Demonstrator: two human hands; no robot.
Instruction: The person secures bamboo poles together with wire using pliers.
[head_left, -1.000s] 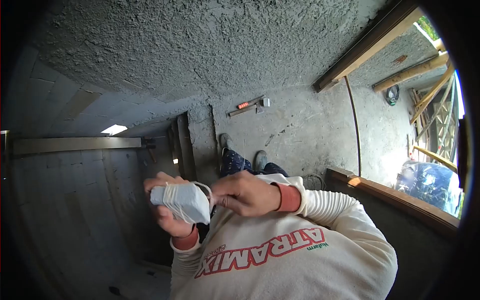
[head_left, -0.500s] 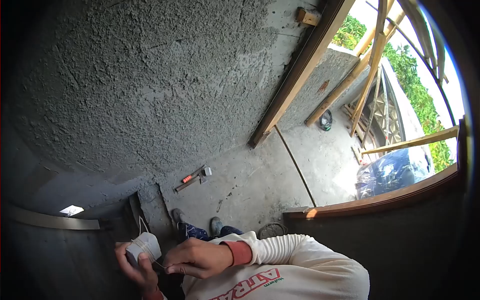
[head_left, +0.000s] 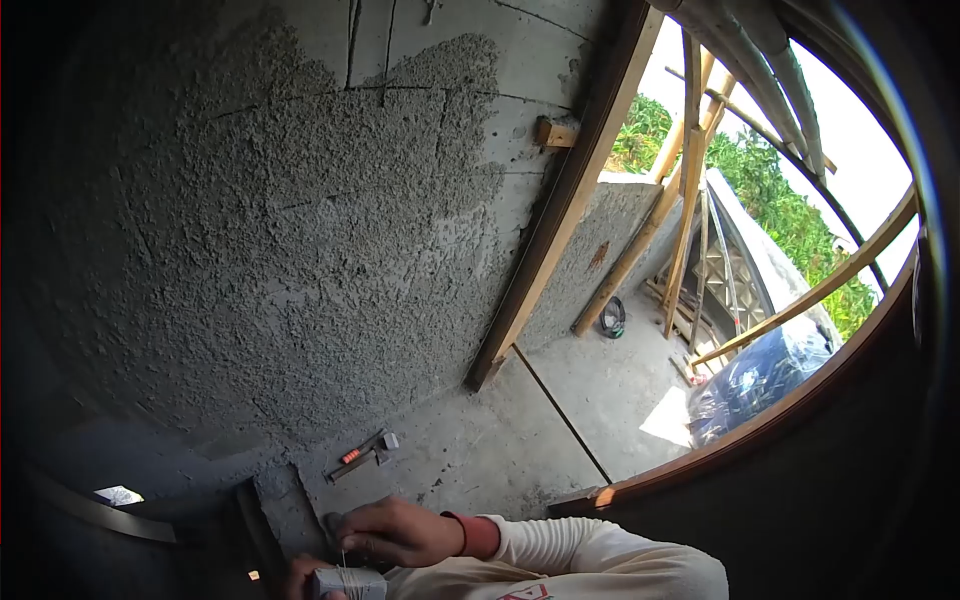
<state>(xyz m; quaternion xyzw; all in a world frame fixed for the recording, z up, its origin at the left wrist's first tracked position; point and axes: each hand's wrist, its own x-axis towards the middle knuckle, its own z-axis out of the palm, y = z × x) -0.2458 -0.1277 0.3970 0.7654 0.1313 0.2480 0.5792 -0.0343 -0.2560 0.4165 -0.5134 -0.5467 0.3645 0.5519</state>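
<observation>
At the bottom edge of the head view, my left hand (head_left: 303, 576) is closed around a small light-grey block (head_left: 370, 584) with string wound about its middle. Part of that hand and of the block is cut off by the frame. My right hand (head_left: 398, 530) is just above the block, thumb and fingers pinched on the string (head_left: 344, 560), which runs down to the windings. A red cuff and a pale sleeve cover the right wrist and arm.
A hammer (head_left: 362, 450) with a red-banded handle lies beside another tool on the concrete floor (head_left: 470, 440). Rough plastered wall (head_left: 330, 260) rises ahead. A wooden door frame (head_left: 570, 200) stands right, with wooden poles (head_left: 685, 200) and a plastic-wrapped bundle (head_left: 765, 385) beyond.
The view has tilted upward, so the hands and block sit lower in it. My right hand has gone from beside the block to above it, still pinching the string.
</observation>
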